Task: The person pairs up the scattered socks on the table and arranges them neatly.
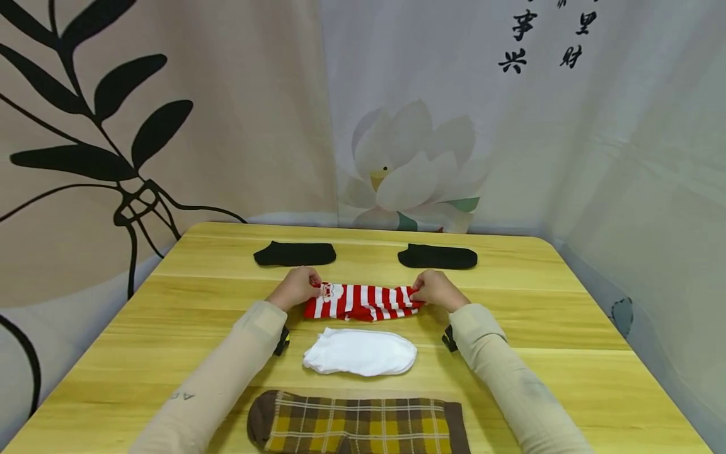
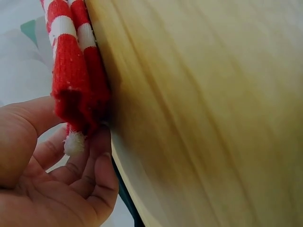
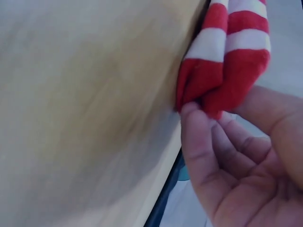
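Observation:
A red and white striped sock [image 1: 363,302] with a face pattern near its left end stretches between both hands, just over the table. My left hand [image 1: 296,288] pinches the left end between thumb and fingers; in the left wrist view that end of the striped sock [image 2: 71,80] shows a dark fold and a small white tuft. The right hand [image 1: 439,290] pinches the other end. In the right wrist view, the striped sock [image 3: 227,71] is folded double, with thumb and fingertips gripping its red tip.
Nearer the body lie a white sock [image 1: 360,352] and a brown and yellow plaid sock [image 1: 363,422]. Two black socks, one left [image 1: 295,254] and one right [image 1: 438,257], lie toward the back edge of the wooden table [image 1: 567,391]. A printed curtain [image 1: 255,126] hangs behind.

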Tool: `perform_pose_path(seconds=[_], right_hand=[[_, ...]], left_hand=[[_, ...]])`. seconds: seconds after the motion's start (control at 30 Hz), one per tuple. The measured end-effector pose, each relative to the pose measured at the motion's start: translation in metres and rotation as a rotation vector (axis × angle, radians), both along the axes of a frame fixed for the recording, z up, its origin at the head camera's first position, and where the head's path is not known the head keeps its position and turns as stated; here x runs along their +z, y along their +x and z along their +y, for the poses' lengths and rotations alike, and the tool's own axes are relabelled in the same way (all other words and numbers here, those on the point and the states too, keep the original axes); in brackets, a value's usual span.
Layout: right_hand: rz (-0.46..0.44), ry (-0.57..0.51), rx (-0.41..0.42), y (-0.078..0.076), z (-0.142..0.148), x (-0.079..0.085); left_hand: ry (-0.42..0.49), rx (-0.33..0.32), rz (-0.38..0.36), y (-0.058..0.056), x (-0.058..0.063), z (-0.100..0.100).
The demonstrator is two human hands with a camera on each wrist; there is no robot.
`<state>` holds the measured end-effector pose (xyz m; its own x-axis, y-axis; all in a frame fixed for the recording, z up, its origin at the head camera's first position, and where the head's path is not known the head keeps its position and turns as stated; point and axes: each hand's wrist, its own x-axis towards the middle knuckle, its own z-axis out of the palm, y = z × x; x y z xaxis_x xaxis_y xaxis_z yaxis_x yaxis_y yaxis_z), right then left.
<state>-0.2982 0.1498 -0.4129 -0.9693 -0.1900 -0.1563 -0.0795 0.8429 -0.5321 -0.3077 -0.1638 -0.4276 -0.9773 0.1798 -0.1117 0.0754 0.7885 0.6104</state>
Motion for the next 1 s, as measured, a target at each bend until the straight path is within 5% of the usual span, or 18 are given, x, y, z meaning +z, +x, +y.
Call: perform_pose_path(seconds=[0.47,0.63,1.0], right_hand=[[0.03,0.294,0.135,-0.009,-0.02,0.022],[0.037,0.202,0.127,-0.01,-0.03,0.03],[0.075,-0.063,0.123,-0.023,-0.058,0.038]], left_hand=[[-0.027,-0.071,0.017,-0.003,0.003,-0.004],[-0.029,-0.133,0.036,0.002,0.002,-0.014],[0.019,-0.116,0.084,0.001,0.016,-0.051]])
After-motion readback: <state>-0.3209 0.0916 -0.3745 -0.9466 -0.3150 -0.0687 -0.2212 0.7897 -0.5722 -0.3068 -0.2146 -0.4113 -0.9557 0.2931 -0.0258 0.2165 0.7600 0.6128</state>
